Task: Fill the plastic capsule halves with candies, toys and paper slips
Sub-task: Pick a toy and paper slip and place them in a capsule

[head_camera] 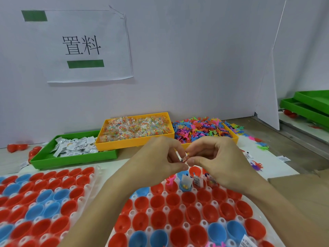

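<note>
My left hand (160, 157) and my right hand (213, 157) meet above the near white rack (178, 207) of red and blue capsule halves. Together they pinch a small clear candy packet (184, 158) between fingertips. Just below the hands, several halves in the rack's far row hold items: a pink toy (170, 181), a packet in a blue half (186, 183), and a paper slip (197, 180). A second rack (41, 198) of empty halves lies to the left.
Behind the hands stand a yellow tray of candy packets (135, 129), a green tray of paper slips (74, 148) and a pile of colourful rubber toys (203, 129). Loose red halves (17, 147) lie far left. Green trays (306, 106) are stacked at right. Cardboard (302, 189) borders the right.
</note>
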